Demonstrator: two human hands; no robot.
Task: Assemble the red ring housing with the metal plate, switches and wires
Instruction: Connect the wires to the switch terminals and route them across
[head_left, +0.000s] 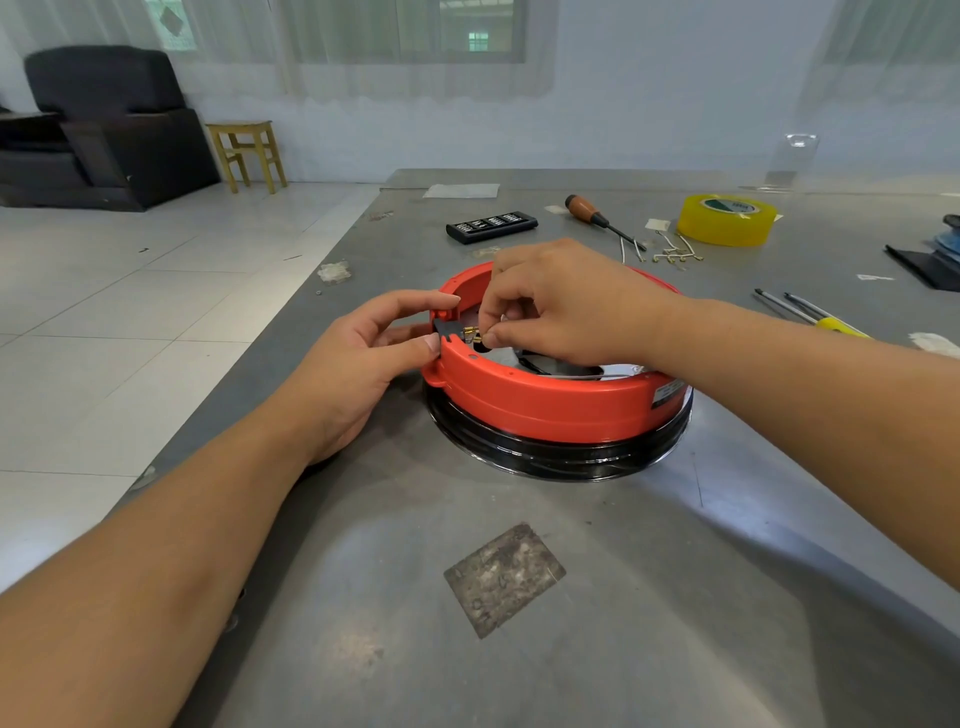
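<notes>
The red ring housing (545, 402) stands on a black base in the middle of the grey metal table (597, 597). A shiny metal plate (550, 364) shows inside the ring. A small black switch (448, 330) with brass terminals sits in a notch on the ring's left rim. My left hand (363, 364) pinches the switch from outside, thumb and forefinger on the rim. My right hand (556, 301) reaches over the ring and pinches a brass wire terminal (475, 335) at the switch. Loose white wires (670, 249) with brass ends lie behind the ring.
At the back of the table lie a wooden-handled screwdriver (597, 218), a black bit case (491, 226) and a roll of yellow tape (726, 219). Two thin screwdrivers (810, 312) lie at the right. A tape patch (504, 579) is stuck near me. The table's left edge drops to a tiled floor.
</notes>
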